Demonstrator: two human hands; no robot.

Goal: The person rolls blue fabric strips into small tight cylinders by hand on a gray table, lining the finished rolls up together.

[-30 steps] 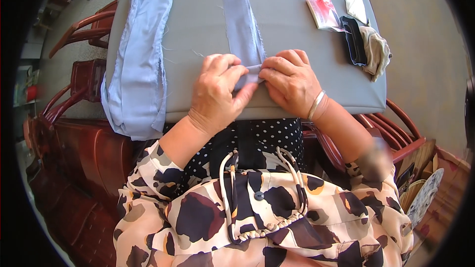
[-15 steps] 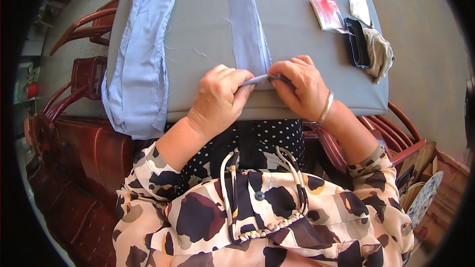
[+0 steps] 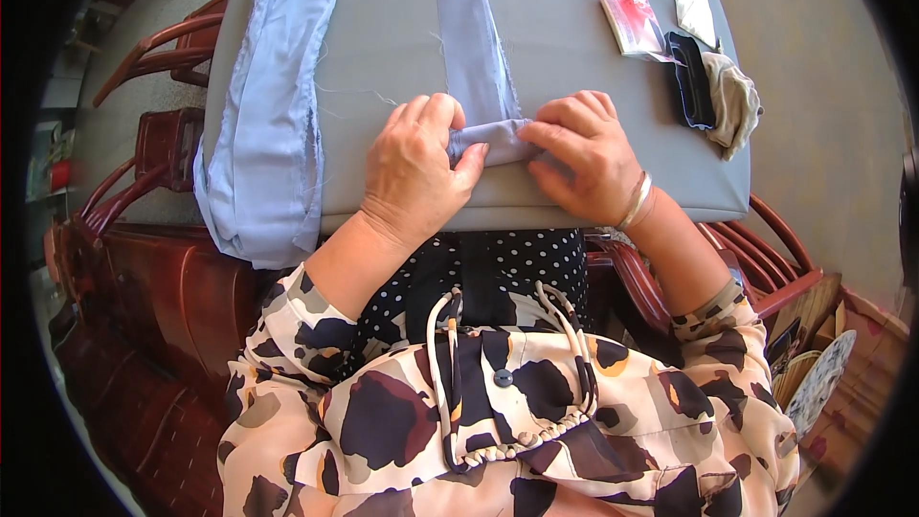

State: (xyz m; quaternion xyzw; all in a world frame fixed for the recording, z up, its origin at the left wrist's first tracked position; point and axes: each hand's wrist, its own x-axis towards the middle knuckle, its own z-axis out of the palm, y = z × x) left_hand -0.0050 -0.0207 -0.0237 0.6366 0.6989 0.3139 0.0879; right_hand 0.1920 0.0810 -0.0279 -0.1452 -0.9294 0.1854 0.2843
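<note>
A long strip of pale blue-grey fabric (image 3: 471, 38) with frayed edges runs from the far edge of the table toward me, its near end folded over into a flattened roll. My left hand (image 3: 416, 155) grips the left end of that roll, thumb in front and fingers curled behind. At the roll's right end, my right hand (image 3: 586, 155) pinches the cloth between thumb and fingers. To the left lies a wider, loosely bunched piece of light blue fabric (image 3: 273, 115), its near end hanging over the table's front edge.
The grey padded table (image 3: 565, 57) fills the middle. On its right are a pink-and-white packet (image 3: 633, 23), a black open case (image 3: 691, 81), a beige cloth (image 3: 731, 105) and a white pouch (image 3: 695, 0). Red-brown wooden chairs (image 3: 172, 158) stand around. Loose threads lie about.
Both hands have moved slightly away from me with the strip's end. The folded part has turned over and now shows as a wider, flatter roll between them.
</note>
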